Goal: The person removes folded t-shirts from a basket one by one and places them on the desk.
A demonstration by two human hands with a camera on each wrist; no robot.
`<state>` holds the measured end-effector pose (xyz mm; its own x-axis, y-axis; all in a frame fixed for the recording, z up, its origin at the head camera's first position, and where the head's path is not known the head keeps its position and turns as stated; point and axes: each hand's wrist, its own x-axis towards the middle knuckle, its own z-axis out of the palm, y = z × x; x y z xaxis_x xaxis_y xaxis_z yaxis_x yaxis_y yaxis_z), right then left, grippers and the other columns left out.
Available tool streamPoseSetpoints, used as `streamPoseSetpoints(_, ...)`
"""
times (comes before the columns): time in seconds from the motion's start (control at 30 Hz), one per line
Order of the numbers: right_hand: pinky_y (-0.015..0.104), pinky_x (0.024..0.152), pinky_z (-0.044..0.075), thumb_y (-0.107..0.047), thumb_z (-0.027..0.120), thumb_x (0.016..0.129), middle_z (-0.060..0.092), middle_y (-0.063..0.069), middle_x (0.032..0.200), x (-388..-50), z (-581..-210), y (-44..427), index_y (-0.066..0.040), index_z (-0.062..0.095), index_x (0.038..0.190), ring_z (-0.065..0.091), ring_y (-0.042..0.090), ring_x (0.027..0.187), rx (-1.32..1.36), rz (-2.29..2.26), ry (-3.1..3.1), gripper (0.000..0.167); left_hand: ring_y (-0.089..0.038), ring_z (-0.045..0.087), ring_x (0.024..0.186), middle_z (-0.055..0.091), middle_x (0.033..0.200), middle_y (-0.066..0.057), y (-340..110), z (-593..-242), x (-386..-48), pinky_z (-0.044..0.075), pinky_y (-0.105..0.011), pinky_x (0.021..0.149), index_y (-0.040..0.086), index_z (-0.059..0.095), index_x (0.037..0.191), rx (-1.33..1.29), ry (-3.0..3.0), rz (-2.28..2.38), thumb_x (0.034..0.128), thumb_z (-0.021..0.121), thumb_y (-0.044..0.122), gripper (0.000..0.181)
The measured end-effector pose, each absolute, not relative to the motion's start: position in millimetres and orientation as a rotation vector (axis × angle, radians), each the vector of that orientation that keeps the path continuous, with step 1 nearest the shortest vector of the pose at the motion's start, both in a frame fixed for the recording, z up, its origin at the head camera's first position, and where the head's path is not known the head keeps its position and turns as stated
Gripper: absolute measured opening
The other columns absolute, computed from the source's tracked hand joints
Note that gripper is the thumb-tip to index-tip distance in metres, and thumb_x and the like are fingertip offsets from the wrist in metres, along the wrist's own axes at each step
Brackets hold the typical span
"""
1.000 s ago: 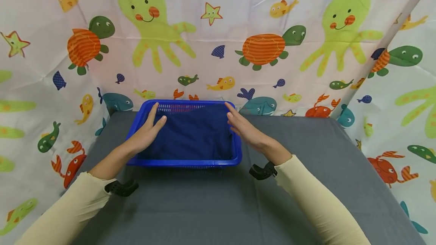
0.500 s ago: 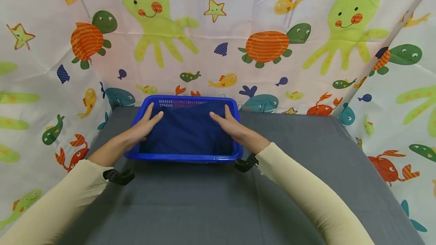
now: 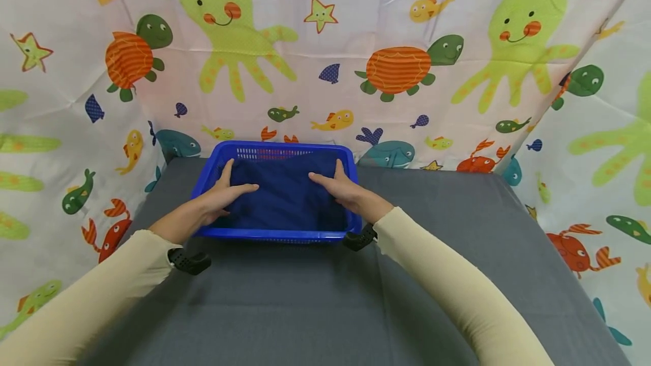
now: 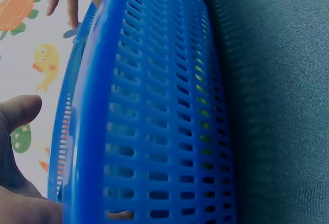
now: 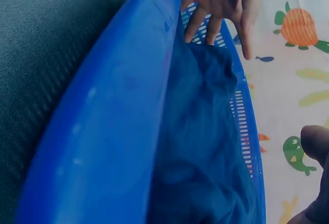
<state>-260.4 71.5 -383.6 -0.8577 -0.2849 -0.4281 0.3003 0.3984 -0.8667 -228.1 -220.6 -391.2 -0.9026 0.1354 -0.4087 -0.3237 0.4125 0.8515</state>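
A dark blue cloth (image 3: 280, 199) lies rumpled inside a blue slatted basket (image 3: 274, 235), covering most of its floor. The left hand (image 3: 216, 201) is over the basket's left end and the right hand (image 3: 350, 192) over its right, both with thumb and fingers spread wide (whether either touches the cloth, I cannot tell). The basket's raised rim and wall stand around the cloth, hiding it from the left wrist view. Beneath is a grey-covered table (image 3: 305, 309); close behind hangs a sea-creature curtain (image 3: 346, 21).
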Motion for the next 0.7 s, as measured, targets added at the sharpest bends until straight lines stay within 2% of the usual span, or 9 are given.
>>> streamPoseSetpoints(0.2,0.054,0.126,0.023,-0.045,0.060,0.100,-0.021,0.010,0.170,-266.6,-386.4,72.5,-0.025,-0.032,0.156,0.018,0.040,0.156,0.028,-1.526,2.085,0.109,-0.052,0.000,0.154,-0.033,0.165,-0.012,-220.2,-394.8,-235.5,0.018,-0.075,0.117,0.038,-0.040,0.149,-0.225,2.183,1.563,0.0998,0.061,0.037,0.112)
streamPoseSetpoints(0.4,0.057,0.125,0.022,-0.042,0.063,0.098,-0.021,0.010,0.170,-266.4,-393.2,68.4,-0.025,-0.032,0.156,0.011,0.037,0.158,0.030,-1.510,2.106,0.112,-0.055,0.013,0.152,-0.029,0.166,-0.016,-230.7,-401.2,-242.4,0.018,-0.069,0.121,0.035,-0.039,0.150,-0.193,2.180,1.488,0.0989,0.062,0.039,0.114)
streamPoseSetpoints(0.57,0.058,0.126,0.017,-0.043,0.067,0.096,-0.018,0.009,0.171,-267.5,-394.8,64.9,-0.024,-0.026,0.159,0.005,0.034,0.159,0.010,-1.474,2.186,0.114,-0.052,-0.002,0.154,-0.029,0.166,-0.017,-232.3,-401.7,-246.6,0.009,-0.072,0.121,0.028,-0.034,0.154,-0.049,2.271,1.366,0.0976,0.063,0.042,0.113)
streamPoseSetpoints(0.7,0.055,0.129,0.009,-0.043,0.069,0.093,-0.015,0.008,0.171,-269.5,-395.8,61.6,-0.022,-0.021,0.160,0.000,0.032,0.160,-0.030,-1.430,2.272,0.114,-0.053,-0.008,0.153,-0.029,0.166,-0.015,-230.5,-400.5,-245.4,0.003,-0.076,0.118,0.029,-0.031,0.156,0.048,2.330,1.318,0.0990,0.061,0.042,0.109)
